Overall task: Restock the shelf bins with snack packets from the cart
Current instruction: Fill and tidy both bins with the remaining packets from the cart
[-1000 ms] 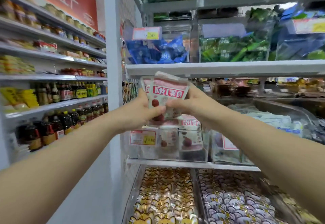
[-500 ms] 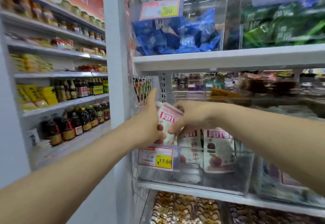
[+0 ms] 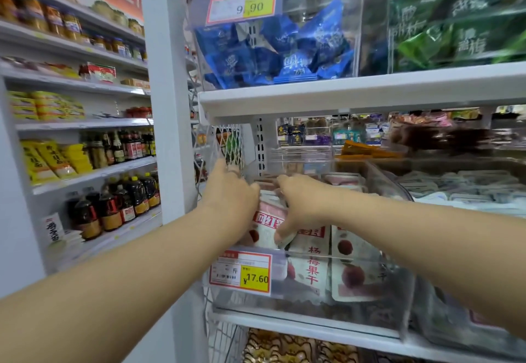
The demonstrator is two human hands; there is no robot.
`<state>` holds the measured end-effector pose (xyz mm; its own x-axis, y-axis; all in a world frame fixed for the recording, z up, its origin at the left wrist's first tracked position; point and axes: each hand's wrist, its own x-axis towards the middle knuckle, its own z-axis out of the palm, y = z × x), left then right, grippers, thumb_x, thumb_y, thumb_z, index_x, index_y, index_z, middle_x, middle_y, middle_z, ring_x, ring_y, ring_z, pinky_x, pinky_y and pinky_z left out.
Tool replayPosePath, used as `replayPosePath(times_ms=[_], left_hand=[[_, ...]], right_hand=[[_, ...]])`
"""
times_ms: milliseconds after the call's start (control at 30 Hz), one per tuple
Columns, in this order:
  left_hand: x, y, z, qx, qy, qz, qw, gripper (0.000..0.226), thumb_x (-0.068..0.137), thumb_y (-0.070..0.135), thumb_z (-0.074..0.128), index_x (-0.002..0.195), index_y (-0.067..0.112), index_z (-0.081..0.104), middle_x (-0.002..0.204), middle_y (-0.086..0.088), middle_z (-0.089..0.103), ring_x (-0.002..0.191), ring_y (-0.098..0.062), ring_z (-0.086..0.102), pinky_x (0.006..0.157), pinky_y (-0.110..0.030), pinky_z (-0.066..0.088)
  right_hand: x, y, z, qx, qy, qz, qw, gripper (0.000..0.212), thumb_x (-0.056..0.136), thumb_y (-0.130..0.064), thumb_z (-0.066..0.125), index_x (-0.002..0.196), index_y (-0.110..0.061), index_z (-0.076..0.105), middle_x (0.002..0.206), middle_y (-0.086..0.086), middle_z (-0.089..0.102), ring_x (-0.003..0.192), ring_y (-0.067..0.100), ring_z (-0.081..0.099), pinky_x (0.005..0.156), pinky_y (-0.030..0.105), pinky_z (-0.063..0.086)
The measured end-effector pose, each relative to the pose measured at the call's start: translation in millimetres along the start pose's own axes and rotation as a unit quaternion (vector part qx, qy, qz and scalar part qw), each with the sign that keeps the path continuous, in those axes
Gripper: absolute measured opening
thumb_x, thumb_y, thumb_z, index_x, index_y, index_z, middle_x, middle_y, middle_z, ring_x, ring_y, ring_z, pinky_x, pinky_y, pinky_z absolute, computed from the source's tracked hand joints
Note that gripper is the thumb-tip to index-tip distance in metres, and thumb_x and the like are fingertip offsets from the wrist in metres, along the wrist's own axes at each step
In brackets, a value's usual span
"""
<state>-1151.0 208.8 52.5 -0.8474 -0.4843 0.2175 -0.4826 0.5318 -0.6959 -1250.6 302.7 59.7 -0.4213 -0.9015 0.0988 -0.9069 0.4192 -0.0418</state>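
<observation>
Nearest, just below both grips, a yellow and red price tag point(image 3: 240, 273) hangs on the front wall of a clear bin point(image 3: 370, 305), which sits on a white shelf point(image 3: 313, 327). Over the bin's front left corner both grips are clamped on one snack packet point(image 3: 267, 230), a pale pouch with a red label band and a red fruit printed on it. The left grip point(image 3: 230, 203) wraps its left edge, with the fingertips hidden behind. The right grip point(image 3: 301, 203) comes over the top, with the thumb pressed on the front face. The packet's lower end dips just inside the bin and leans a little to the left, so it looks about to be slotted in. To the right of the grips, matching packets point(image 3: 353, 265) stand upright in a row against the front wall. A pouch like this is probably light, and soft enough to buckle or fold if pushed from the top alone. Its glossy film looks slippery, so holding the stiffer sealed side edges seems the safest way to steer it down beside its neighbours. Farther back and above the grips, a second shelf point(image 3: 341, 93) carries a bin of blue packets point(image 3: 279, 49), with green packets point(image 3: 455, 35) to their right.
</observation>
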Motion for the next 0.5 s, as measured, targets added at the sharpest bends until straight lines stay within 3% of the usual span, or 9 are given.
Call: replayPosePath(times_ms=[100,233,400,500], left_hand=[[4.0,2.2,11.1,0.005,0.009,0.01,1.0,0.065,0.092,0.053,0.06,0.14,0.015,0.043,0.122,-0.004,0.066,0.131,-0.029,0.048,0.113,-0.051,0.019],[9.3,-0.5,15.1,0.038,0.032,0.031,0.998,0.074,0.091,0.05,0.063,0.148,0.013,0.035,0.142,-0.012,0.05,0.136,-0.034,0.04,0.117,-0.058,0.016],[9.5,-3.1,14.8,0.032,0.063,0.052,0.996,0.079,0.088,0.05,0.066,0.148,0.013,0.03,0.148,-0.015,0.04,0.139,-0.034,0.035,0.116,-0.055,0.021],[6.1,-9.2,14.1,-0.005,0.051,0.065,0.997,0.102,0.083,0.057,0.07,0.157,0.017,0.013,0.152,-0.014,0.034,0.141,-0.034,0.033,0.119,-0.058,0.018]], right_hand=[[-12.4,4.8,-3.4,-0.077,0.032,-0.023,0.996,0.098,0.065,-0.043,0.091,0.14,-0.012,0.037,0.134,0.008,0.047,0.119,0.029,0.053,0.096,0.043,0.052],[-26.3,15.1,2.9,-0.264,-0.034,0.008,0.964,0.108,0.064,-0.069,0.08,0.141,-0.011,0.032,0.135,0.01,0.05,0.125,0.032,0.044,0.099,0.045,0.044],[-20.2,18.0,8.0,-0.269,-0.052,0.013,0.962,0.084,0.073,-0.067,0.075,0.132,-0.014,0.048,0.127,0.006,0.059,0.12,0.029,0.045,0.096,0.044,0.041],[-15.9,22.4,13.0,-0.27,-0.025,0.004,0.963,0.075,0.075,-0.062,0.074,0.13,-0.017,0.049,0.123,0.004,0.061,0.117,0.027,0.045,0.095,0.044,0.042]])
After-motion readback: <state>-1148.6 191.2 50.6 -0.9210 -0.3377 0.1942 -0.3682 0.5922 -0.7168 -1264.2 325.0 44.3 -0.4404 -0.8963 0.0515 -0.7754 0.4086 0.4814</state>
